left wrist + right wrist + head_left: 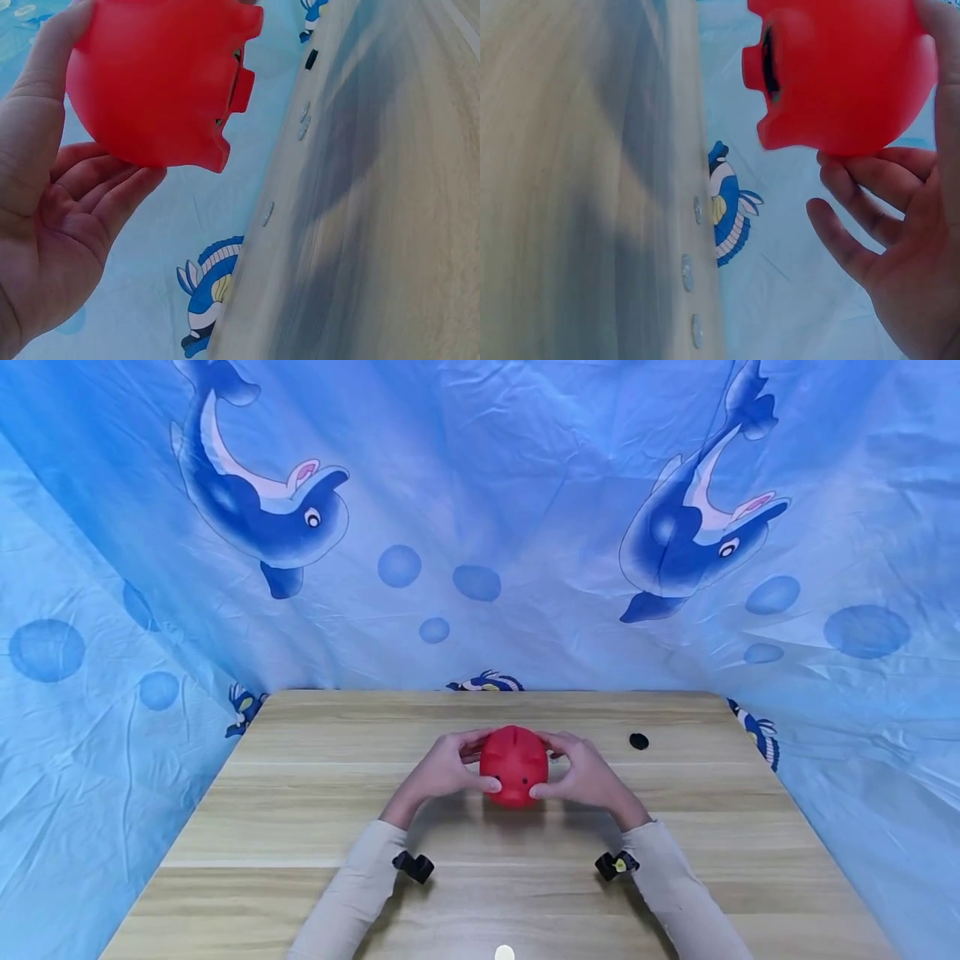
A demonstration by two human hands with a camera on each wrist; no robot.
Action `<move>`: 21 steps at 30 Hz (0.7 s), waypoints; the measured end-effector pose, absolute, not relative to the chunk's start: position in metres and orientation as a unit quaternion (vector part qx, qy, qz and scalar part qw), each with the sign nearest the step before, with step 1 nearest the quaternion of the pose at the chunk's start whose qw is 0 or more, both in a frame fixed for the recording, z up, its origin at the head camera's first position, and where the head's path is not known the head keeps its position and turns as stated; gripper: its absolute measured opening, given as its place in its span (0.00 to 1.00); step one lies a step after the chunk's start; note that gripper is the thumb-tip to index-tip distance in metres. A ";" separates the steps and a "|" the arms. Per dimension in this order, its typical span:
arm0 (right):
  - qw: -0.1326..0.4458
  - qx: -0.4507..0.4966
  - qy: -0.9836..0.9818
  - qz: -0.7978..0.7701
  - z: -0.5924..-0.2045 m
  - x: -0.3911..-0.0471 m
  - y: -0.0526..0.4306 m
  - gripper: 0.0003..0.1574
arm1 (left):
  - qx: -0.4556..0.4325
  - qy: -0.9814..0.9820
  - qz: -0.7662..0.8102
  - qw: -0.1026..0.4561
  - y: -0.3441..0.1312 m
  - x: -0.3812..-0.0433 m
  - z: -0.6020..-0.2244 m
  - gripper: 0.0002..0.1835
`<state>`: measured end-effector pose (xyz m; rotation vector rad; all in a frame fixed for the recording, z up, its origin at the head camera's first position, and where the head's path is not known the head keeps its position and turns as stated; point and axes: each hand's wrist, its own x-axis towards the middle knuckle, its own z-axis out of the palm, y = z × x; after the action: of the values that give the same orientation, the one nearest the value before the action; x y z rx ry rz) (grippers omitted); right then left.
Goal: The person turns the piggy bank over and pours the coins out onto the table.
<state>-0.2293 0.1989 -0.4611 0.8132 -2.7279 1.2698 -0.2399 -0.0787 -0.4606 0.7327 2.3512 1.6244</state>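
Observation:
A red piggy bank [513, 764] is held above the wooden table, its coin slot on top and its snout toward me. My left hand [450, 767] grips it from the left, thumb at the front and fingers behind. From the right, my right hand [581, 770] grips it in the same way. In the right wrist view the underside of the piggy bank [847, 75] shows short feet and a dark opening. Several coins [687, 271] lie on the table beneath; the left wrist view also shows coins [268, 214]. The hands mostly hide them in the head view.
A black round disc [639, 741] lies on the table [300, 827] to the right of the hands. Blue curtain with dolphins [525, 510] hangs round the table's back and sides. A small white round spot [504, 952] shows at the front.

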 end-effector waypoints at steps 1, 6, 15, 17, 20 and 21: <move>0.017 0.264 -0.879 0.397 -0.461 -0.229 0.199 0.57 | 0.255 0.793 0.545 0.092 -0.079 -0.240 -0.461 0.46; 0.070 0.275 -0.894 0.348 -0.456 -0.227 0.198 0.64 | 0.300 0.793 0.527 0.051 -0.081 -0.241 -0.462 0.51; 0.142 0.293 -0.891 0.317 -0.441 -0.218 0.194 0.67 | 0.355 0.804 0.475 -0.034 -0.084 -0.231 -0.443 0.56; 0.173 0.312 -0.880 0.313 -0.438 -0.215 0.194 0.67 | 0.385 0.802 0.452 -0.068 -0.085 -0.230 -0.439 0.57; 0.224 0.343 -0.860 0.306 -0.436 -0.213 0.193 0.69 | 0.431 0.789 0.418 -0.133 -0.086 -0.228 -0.437 0.58; 0.235 0.349 -0.856 0.301 -0.438 -0.215 0.193 0.69 | 0.440 0.787 0.405 -0.152 -0.086 -0.229 -0.439 0.58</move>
<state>-0.2151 0.1933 -0.4382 0.9579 -2.3485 0.8266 -0.2294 -0.0860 -0.4388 1.5331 2.7451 1.4123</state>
